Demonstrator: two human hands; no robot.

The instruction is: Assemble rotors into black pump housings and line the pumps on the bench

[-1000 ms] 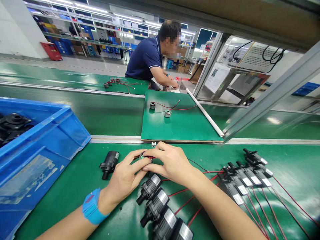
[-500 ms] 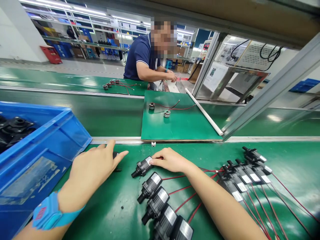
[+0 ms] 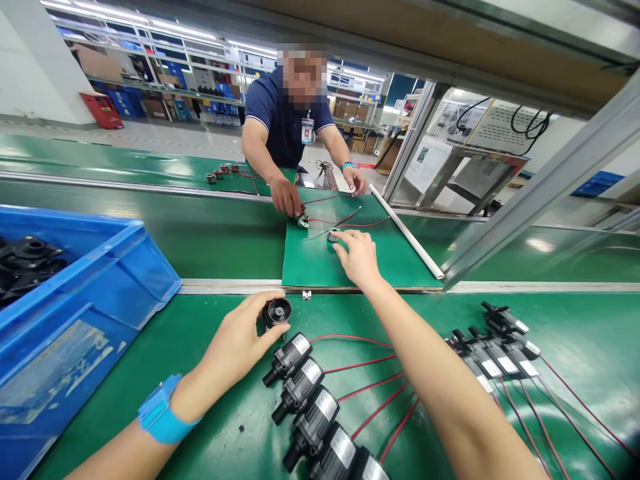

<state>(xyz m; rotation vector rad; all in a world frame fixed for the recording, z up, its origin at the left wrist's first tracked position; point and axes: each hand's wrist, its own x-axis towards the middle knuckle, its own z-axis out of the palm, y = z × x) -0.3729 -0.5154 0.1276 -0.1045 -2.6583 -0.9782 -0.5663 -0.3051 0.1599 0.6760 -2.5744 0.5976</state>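
Observation:
In the head view, my left hand grips a round black pump housing between thumb and fingers, its open cup facing up. My right hand reaches onto the raised green board, thumb and fingertips closed at a small ring-shaped motor stator with red and black wires. Beside it, a co-worker's hand touches another stator. Several black pumps with silver labels and red wires lie in a row between my forearms.
A blue bin of black housings stands at the left. More wired pumps lie at the right. A white tube edges the board, beside a slanting metal post. The co-worker stands opposite, near several stators.
My right hand has left the nearest pump and moved forward to the stator. My left hand has moved right, with the housing now visible in it. The co-worker has reached onto the board.

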